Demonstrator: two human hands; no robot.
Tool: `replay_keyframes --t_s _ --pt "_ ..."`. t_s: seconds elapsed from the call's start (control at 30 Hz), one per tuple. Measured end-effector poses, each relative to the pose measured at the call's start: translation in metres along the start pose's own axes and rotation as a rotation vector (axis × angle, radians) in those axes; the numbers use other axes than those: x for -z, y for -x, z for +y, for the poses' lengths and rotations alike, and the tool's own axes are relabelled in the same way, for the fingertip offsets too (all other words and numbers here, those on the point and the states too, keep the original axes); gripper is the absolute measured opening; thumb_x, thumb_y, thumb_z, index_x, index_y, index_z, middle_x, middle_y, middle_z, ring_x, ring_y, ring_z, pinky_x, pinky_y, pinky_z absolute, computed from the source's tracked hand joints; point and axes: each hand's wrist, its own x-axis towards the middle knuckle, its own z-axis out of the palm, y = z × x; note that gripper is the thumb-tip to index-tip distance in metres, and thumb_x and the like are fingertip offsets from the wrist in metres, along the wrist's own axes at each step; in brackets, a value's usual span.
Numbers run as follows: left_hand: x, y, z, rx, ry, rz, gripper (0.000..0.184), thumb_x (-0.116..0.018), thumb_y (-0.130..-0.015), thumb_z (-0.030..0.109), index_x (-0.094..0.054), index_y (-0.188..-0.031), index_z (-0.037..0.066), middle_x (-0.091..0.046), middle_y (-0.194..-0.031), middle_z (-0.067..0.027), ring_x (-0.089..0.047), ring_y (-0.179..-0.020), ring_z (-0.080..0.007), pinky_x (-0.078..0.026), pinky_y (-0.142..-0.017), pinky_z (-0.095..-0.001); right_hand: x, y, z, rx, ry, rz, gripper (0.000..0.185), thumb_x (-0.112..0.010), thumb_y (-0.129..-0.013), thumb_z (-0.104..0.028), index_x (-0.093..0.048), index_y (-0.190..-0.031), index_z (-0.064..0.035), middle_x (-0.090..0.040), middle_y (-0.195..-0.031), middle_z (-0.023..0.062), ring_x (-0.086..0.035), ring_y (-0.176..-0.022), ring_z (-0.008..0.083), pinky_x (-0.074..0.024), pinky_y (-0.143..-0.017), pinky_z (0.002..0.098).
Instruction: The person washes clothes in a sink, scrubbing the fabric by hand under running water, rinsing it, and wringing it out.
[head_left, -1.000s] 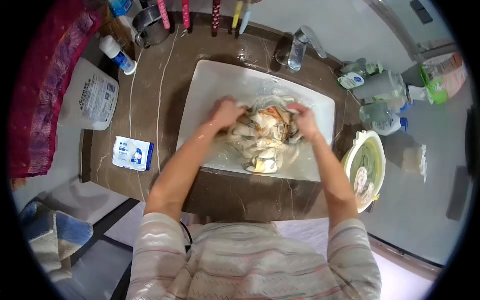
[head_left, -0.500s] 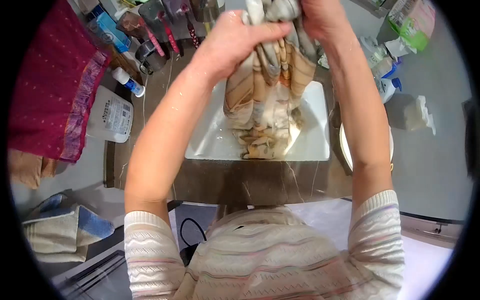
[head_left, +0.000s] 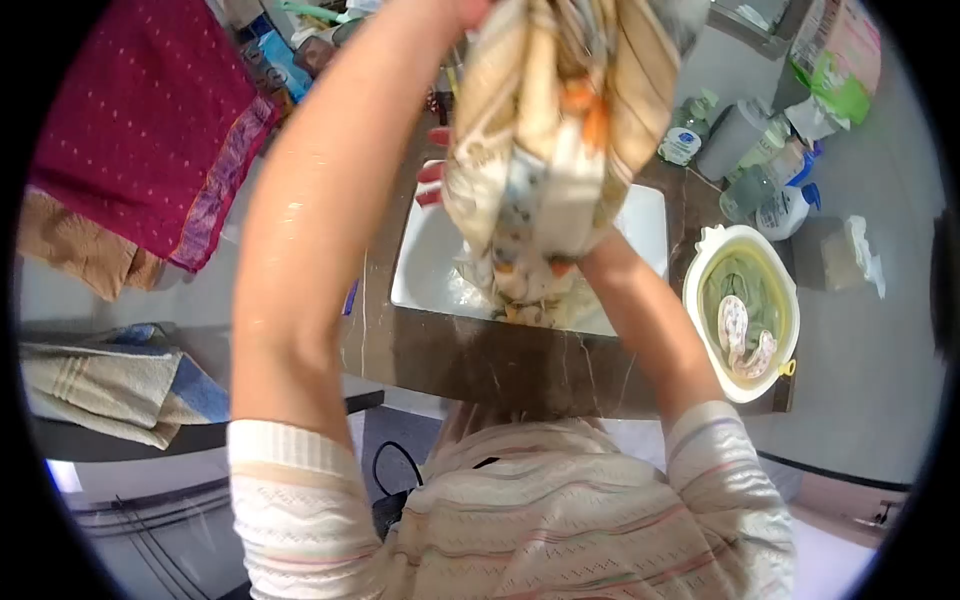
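A wet patterned cloth (head_left: pixel 550 130), beige and grey with an orange patch, hangs in long folds over the white sink (head_left: pixel 640 230). High at the frame's top edge, my left hand (head_left: pixel 474 12) is closed on the cloth's upper part; most of that hand is cut off. My right hand (head_left: pixel 431 172) reaches behind the cloth, its palm hidden. Its fingertips stick out past the cloth's left side, straight and apart. The lower end of the cloth hangs down into the sink, where some water shows.
A dark marbled counter (head_left: pixel 480 365) surrounds the sink. At right stand a pale oval basin (head_left: pixel 790 270) with a scrub brush (head_left: pixel 735 330) inside, and several bottles (head_left: pixel 683 135). A maroon cloth (head_left: pixel 150 120) and a towel (head_left: pixel 110 375) hang at left.
The cloth has risen and come nearer the camera. My right hand has left the top of the cloth and moved down behind it. The view has shifted, showing the basin fully.
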Motion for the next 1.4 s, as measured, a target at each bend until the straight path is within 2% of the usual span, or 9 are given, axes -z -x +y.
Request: replay_keyframes --t_s 0.17,0.2,0.3,0.47,0.57,0.73,1.07,1.23,1.4 --pt "0.074 0.004 -0.123 0.219 -0.297 -0.037 0.055 -0.057 -0.082 0.05 -0.057 -0.107 0.001 -0.065 -0.089 -0.0058 -0.061 -0.07 -0.0128 -0.05 -0.067 -0.0284 0.037 0.054 0.069 -0.241 0.661 -0.064 0.035 -0.054 -0.082 -0.02 -0.053 -0.112 -0.0022 -0.057 -0.107 0.0137 -0.056 -0.098 0.0223 -0.0445 -0.083 0.0358" --pt "0.134 -0.007 -0.159 0.445 0.075 -0.391 0.06 -0.051 -0.083 0.054 -0.056 -0.109 0.0 -0.064 -0.092 -0.009 -0.06 -0.073 -0.014 -0.049 -0.065 -0.0274 0.05 0.07 0.071 -0.288 0.865 -0.101 0.035 -0.054 -0.082 -0.02 -0.053 -0.112 -0.0023 -0.057 -0.107 0.0137 -0.056 -0.098 0.0224 -0.0445 -0.083 0.0359" --pt "0.151 0.054 -0.196 0.144 0.158 -0.063 0.07 -0.032 -0.086 0.063 -0.053 -0.118 0.004 -0.06 -0.107 -0.0078 -0.054 -0.098 -0.0145 -0.04 -0.084 -0.0313 0.075 0.098 0.062 -0.406 1.269 -0.181 0.034 -0.052 -0.082 -0.021 -0.053 -0.112 -0.0024 -0.057 -0.106 0.014 -0.056 -0.097 0.0228 -0.0442 -0.082 0.0364" --pt "0.152 0.086 -0.31 0.291 0.317 0.176 0.045 -0.045 -0.091 0.036 -0.05 -0.122 0.004 -0.055 -0.118 -0.006 -0.054 -0.103 -0.0173 -0.042 -0.09 -0.0319 0.053 0.089 0.0 -0.358 1.768 -0.026 0.034 -0.05 -0.083 -0.021 -0.054 -0.111 -0.0026 -0.057 -0.106 0.0144 -0.056 -0.096 0.0234 -0.0439 -0.081 0.0373" --pt "0.143 0.086 -0.299 0.178 0.203 -0.085 0.043 -0.051 -0.088 0.028 -0.047 -0.123 0.002 -0.055 -0.118 -0.0066 -0.056 -0.1 -0.0147 -0.046 -0.084 -0.0284 -0.007 0.07 -0.066 -0.35 2.181 0.155 0.034 -0.049 -0.083 -0.022 -0.055 -0.11 -0.0027 -0.057 -0.106 0.0147 -0.056 -0.096 0.0238 -0.0437 -0.08 0.0378" --pt "0.162 0.105 -0.263 0.491 0.193 -0.082 0.072 -0.034 -0.085 0.065 -0.046 -0.127 0.008 -0.052 -0.121 -0.011 -0.052 -0.106 -0.0194 -0.042 -0.09 -0.0347 -0.065 0.026 -0.099 -0.596 2.637 0.325 0.034 -0.047 -0.083 -0.023 -0.055 -0.11 -0.0029 -0.057 -0.105 0.0151 -0.056 -0.095 0.0244 -0.0433 -0.079 0.0386" --pt "0.22 0.139 -0.309 0.724 0.485 -0.023 0.074 -0.045 -0.082 0.062 -0.044 -0.127 0.003 -0.052 -0.123 -0.0119 -0.054 -0.107 -0.02 -0.043 -0.092 -0.0335 0.139 0.061 0.056 -0.952 1.211 -0.143 0.019 -0.056 -0.077 -0.021 -0.062 -0.088 -0.0059 -0.058 -0.077 0.0061 -0.057 -0.068 0.0169 -0.0447 -0.052 0.0293" --pt "0.243 0.131 -0.321 0.639 -0.044 -0.093 0.062 -0.064 -0.078 0.042 -0.049 -0.121 0.0 -0.058 -0.113 -0.0114 -0.057 -0.097 -0.0187 -0.046 -0.085 -0.0308 0.11 0.086 0.048 -1.281 1.301 -0.751 0.016 -0.059 -0.076 -0.021 -0.063 -0.08 -0.006 -0.057 -0.059 0.001 -0.054 -0.049 0.011 -0.0454 -0.045 0.0237" --pt "0.241 0.143 -0.313 0.658 -0.086 0.036 0.061 -0.073 -0.067 0.034 -0.056 -0.113 -0.002 -0.06 -0.107 -0.0139 -0.057 -0.095 -0.0202 -0.043 -0.084 -0.03 0.018 0.036 0.03 -0.807 1.144 -0.454 0.014 -0.056 -0.083 -0.014 -0.064 -0.078 -0.0029 -0.06 -0.06 0.0039 -0.056 -0.049 0.0091 -0.0426 -0.041 0.0222"
